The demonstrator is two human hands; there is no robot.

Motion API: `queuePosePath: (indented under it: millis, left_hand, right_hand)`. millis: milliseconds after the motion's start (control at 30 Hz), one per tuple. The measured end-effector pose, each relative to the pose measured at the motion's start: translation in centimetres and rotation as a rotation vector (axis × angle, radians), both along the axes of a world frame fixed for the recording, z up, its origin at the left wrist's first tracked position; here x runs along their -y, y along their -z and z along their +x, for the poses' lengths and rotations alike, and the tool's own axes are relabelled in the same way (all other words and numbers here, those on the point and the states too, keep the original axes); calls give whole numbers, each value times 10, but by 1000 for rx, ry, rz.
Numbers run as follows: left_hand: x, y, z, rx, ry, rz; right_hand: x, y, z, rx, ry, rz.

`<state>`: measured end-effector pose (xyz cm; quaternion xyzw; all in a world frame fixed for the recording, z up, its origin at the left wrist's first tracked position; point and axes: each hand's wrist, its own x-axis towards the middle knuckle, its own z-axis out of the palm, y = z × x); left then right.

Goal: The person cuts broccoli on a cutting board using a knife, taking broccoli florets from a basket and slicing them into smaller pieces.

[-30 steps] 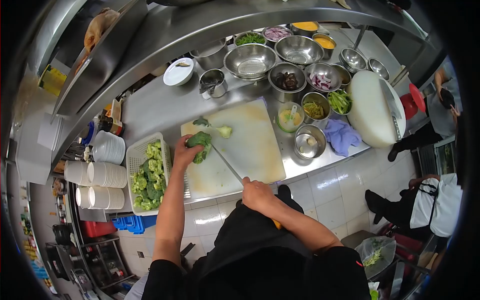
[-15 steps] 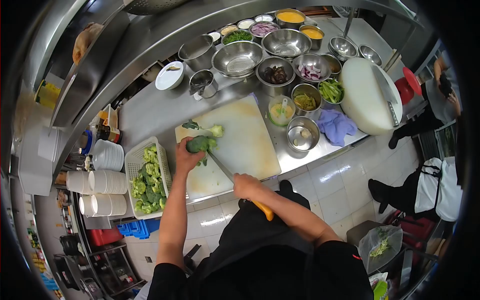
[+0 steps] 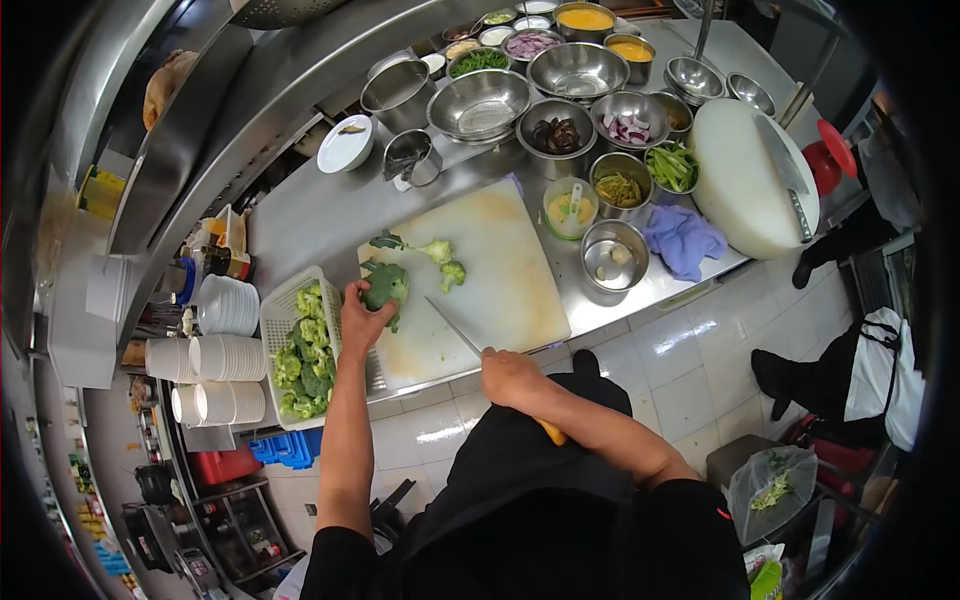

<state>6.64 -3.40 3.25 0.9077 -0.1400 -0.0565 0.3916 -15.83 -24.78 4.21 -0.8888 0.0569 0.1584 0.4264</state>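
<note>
My left hand (image 3: 364, 318) is closed around a head of broccoli (image 3: 384, 284) at the left side of the white cutting board (image 3: 500, 290). In my right hand (image 3: 508, 378) is the yellow handle of a knife (image 3: 456, 328), its blade pointing up and left over the board, apart from the broccoli. A cut floret (image 3: 453, 274) lies on the board beside a broccoli stem with a leaf (image 3: 434, 250). Left of the board stands a cream plastic basket (image 3: 268, 318) with several broccoli florets (image 3: 308, 352) in it.
Several steel bowls (image 3: 480, 105) and tubs of cut vegetables line the back of the counter. A purple cloth (image 3: 684, 242) lies near a thick round chopping block (image 3: 745, 180) with a cleaver on it. White bowls (image 3: 222, 358) are stacked at left. Another person (image 3: 850, 370) stands at right.
The knife has drawn back from the broccoli toward my body. A floret now lies separate on the board, and my left hand holds the broccoli slightly farther left on the board.
</note>
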Motion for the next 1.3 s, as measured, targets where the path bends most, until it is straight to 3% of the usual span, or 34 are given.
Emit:
queuePosePath:
  millis: [200,467,700,800,867,900,1033,1300]
  left_hand:
    - [13,-1,-3,100,91,88]
    - [12,6,-6,261,83,204]
    - [6,13,-6,263,84,236]
    - [-8,17,-7,56,84,51]
    - [-4,-5,-26,302,173,180]
    - [-4,-2,-26,298,178,185]
    - [4,2,-18,297,116,240]
    - [-3,2,-25,365,155,201]
  right_hand:
    - [-10,-5,13,101,-29,-42]
    - [-29,-12,22,42,11,-21]
    - [-41,23,39,61,9,-77]
    - [-6,7,42,-8,-11,-52]
    - [21,-26,35,-394,-9,329]
    - [18,-21,30,-316,-15,188]
    - [5,-16,8,-151,-66,39]
    - [-2,-12,3,-14,17,35]
